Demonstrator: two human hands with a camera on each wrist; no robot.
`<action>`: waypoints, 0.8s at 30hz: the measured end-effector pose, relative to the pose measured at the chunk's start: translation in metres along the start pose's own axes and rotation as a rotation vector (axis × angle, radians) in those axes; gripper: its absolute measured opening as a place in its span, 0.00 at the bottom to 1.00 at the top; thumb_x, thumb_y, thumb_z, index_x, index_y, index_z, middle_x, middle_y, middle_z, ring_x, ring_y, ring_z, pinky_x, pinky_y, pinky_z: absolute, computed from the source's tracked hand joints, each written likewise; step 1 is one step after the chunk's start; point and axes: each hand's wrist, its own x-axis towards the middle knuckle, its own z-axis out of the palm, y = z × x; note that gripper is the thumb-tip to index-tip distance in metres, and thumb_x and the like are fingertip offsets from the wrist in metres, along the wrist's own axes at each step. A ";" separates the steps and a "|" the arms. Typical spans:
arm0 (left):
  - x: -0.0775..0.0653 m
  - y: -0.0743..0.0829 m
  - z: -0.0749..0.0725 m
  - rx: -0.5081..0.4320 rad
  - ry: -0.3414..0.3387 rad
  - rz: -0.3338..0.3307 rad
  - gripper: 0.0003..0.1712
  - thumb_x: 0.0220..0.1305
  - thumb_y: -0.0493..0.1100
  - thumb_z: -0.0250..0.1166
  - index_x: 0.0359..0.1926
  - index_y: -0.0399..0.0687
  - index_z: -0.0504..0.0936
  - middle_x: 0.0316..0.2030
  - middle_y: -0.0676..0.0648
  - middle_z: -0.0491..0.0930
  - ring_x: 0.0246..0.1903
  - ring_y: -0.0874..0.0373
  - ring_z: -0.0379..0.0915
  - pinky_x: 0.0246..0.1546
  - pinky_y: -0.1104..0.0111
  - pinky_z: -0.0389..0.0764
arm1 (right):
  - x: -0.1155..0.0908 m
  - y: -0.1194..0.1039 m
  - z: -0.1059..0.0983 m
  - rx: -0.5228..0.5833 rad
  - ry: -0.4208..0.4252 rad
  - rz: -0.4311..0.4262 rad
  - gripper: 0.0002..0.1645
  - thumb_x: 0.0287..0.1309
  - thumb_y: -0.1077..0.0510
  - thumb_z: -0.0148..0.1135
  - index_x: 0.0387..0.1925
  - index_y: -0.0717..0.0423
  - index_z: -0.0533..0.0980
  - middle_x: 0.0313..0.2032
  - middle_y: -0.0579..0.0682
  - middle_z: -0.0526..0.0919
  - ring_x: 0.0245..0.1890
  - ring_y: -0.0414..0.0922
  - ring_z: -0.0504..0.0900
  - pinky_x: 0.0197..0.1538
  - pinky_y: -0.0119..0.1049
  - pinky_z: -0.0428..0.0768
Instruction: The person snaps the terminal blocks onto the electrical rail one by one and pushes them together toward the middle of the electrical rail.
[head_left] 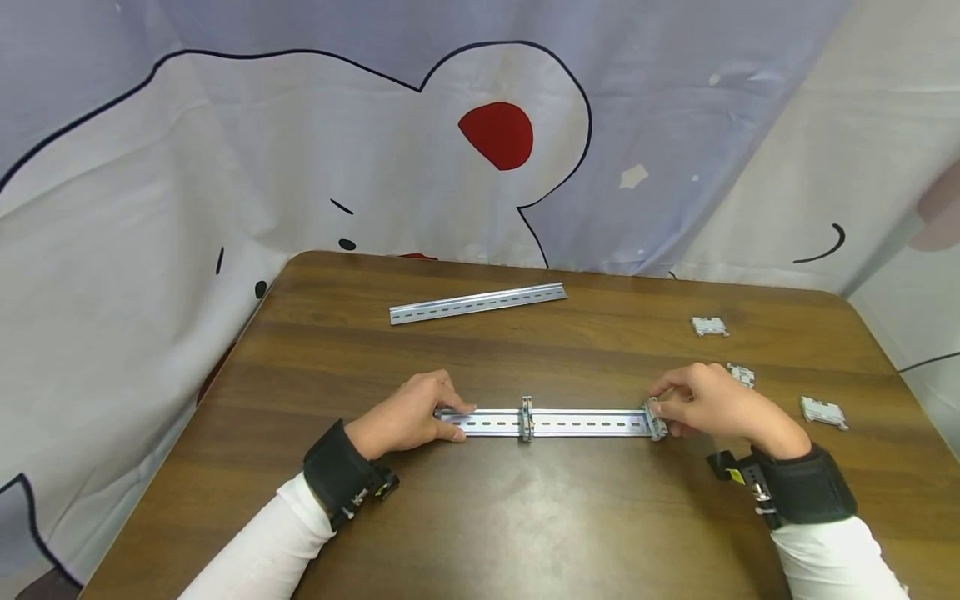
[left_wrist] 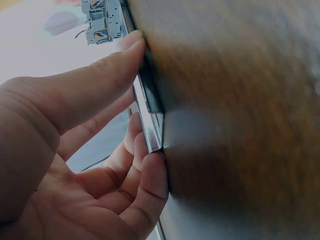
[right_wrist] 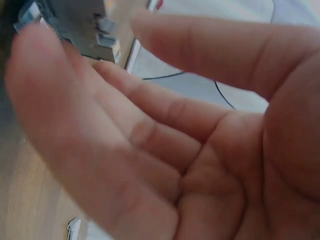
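A slotted metal DIN rail lies across the table in front of me. Its left end is gripped by my left hand, thumb on the near edge and fingers at the far edge. One narrow grey terminal block stands crosswise on the rail near its middle. At the right end, my right hand holds another grey terminal block over the rail, fingers curled about it. In the right wrist view this block shows between thumb and fingertips, partly hidden by a finger.
A second slotted rail lies at the back of the wooden table. Several loose terminal blocks lie at the right: one at the back, one behind my right hand, one farther right. A printed curtain hangs behind.
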 end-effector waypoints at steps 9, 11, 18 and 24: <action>0.000 0.000 0.000 -0.004 0.000 0.004 0.25 0.49 0.45 0.78 0.51 0.48 0.87 0.35 0.45 0.79 0.33 0.52 0.74 0.29 0.75 0.69 | 0.003 0.009 0.001 0.363 -0.158 -0.017 0.22 0.58 0.70 0.63 0.54 0.76 0.73 0.35 0.65 0.89 0.33 0.50 0.90 0.36 0.42 0.87; 0.000 0.000 0.000 -0.004 -0.001 0.004 0.24 0.49 0.45 0.78 0.50 0.48 0.87 0.35 0.45 0.79 0.34 0.52 0.74 0.29 0.75 0.69 | 0.005 0.009 0.004 0.405 -0.168 -0.018 0.23 0.58 0.69 0.64 0.54 0.76 0.73 0.36 0.66 0.88 0.34 0.50 0.90 0.37 0.42 0.87; 0.001 0.000 -0.001 -0.008 -0.002 -0.012 0.24 0.49 0.45 0.78 0.51 0.48 0.87 0.35 0.46 0.79 0.33 0.53 0.73 0.29 0.75 0.69 | 0.016 0.003 0.017 0.490 -0.195 -0.037 0.23 0.60 0.69 0.62 0.55 0.76 0.70 0.37 0.68 0.87 0.35 0.51 0.90 0.40 0.45 0.86; 0.001 -0.001 0.000 -0.007 -0.002 -0.011 0.24 0.49 0.45 0.78 0.51 0.48 0.87 0.35 0.46 0.79 0.33 0.53 0.73 0.29 0.75 0.69 | 0.027 -0.010 0.034 0.592 -0.200 -0.040 0.24 0.61 0.70 0.60 0.57 0.76 0.69 0.38 0.68 0.86 0.36 0.51 0.89 0.42 0.47 0.85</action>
